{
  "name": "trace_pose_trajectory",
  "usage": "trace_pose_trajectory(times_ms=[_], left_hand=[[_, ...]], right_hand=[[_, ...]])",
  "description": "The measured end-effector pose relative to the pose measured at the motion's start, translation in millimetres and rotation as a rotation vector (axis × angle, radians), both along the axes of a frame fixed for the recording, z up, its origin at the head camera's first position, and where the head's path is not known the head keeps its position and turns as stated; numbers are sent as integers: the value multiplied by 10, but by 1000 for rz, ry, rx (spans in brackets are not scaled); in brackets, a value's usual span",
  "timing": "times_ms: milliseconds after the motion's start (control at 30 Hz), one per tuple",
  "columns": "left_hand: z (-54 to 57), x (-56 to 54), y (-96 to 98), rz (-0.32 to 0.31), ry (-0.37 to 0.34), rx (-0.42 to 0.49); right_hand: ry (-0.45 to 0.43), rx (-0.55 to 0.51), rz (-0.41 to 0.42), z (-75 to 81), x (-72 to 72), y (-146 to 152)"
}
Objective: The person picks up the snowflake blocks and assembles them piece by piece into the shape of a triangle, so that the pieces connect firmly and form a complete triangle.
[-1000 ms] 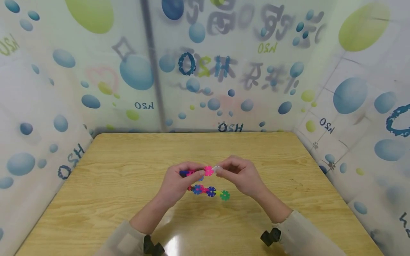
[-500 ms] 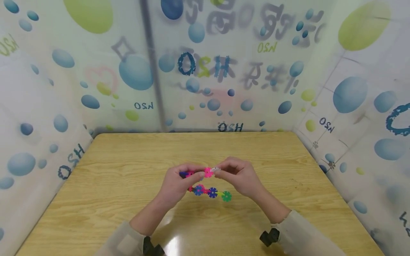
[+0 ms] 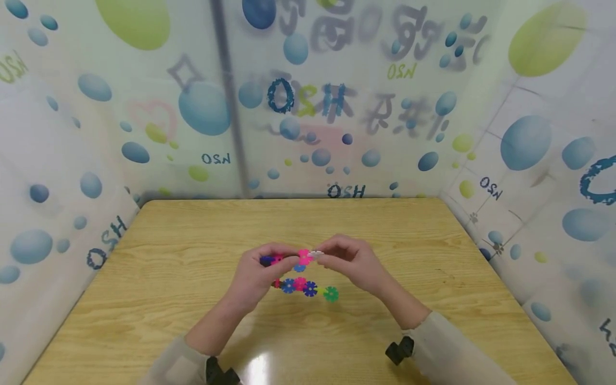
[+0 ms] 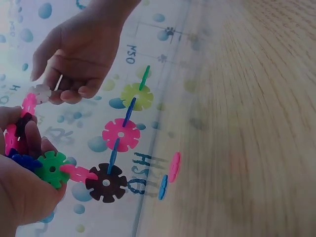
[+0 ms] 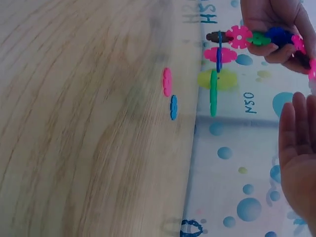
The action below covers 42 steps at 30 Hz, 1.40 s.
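Note:
A chain of notched plastic snowflake discs [image 4: 121,134] in pink, blue, black, green and yellow hangs from my left hand [image 3: 255,275]. That hand grips the chain near its upper end, hiding part of it. At this end a pink disc [image 3: 304,257] sticks out past the left fingertips, with a white disc [image 3: 315,254] beside it. My right hand [image 3: 353,262] pinches the white disc between thumb and fingers. White and pink meet edge to edge; whether their slots interlock I cannot tell. The chain's other end finishes in a green disc [image 3: 331,294], below the hands in the head view.
On the wooden table [image 3: 192,230] lie a loose pink disc [image 5: 167,82] and a loose blue disc [image 5: 174,107], past the hanging chain. Patterned curtain walls [image 3: 313,160] stand along the table's back and sides.
Both hands have shifted slightly left in the head view, carrying the chain and the white disc along. The loose blue disc shows more plainly below the pink one.

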<state>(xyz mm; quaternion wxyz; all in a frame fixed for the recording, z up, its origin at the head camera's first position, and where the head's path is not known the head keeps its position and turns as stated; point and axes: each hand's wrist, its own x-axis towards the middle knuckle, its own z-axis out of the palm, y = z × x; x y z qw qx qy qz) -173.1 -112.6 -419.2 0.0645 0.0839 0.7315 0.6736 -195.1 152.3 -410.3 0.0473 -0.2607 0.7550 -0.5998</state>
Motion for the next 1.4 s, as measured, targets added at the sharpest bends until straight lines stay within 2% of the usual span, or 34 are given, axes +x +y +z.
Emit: trace_pose_trajectory(times_ms=[100,200,300,467,567,667,800,967,1067,1200,1400], left_hand=[[13,3,-20,10,10,-1],[24,11,-27,11,16,2],[31,28,-17,4,23,14],[25,51,4,-14,31,25],[18,53,11,-22,34,25],[16,57,13,-28,26,22],[16,64,18,-33,10,11],[13,60,27,-38,21,8],[0,56,29,-37,31,-1],[-19,54,36,-32,31,-18],[-19,46,68,-21,-1,-21]], right_hand=[[-44,-11,-9,-32,-95,44],[-72,38,-22,-120,-232,74],[-113,167,4,-263,-369,74],[-198,368,133,-500,-509,7],[-227,423,192,-571,-533,-56],[-190,471,212,-583,-540,-136],[-142,529,210,-574,-543,-241],[-161,564,213,-584,-538,-312],[-144,569,218,-577,-537,-303],[-93,616,186,-557,-525,-196],[-77,648,87,-524,-454,85]])
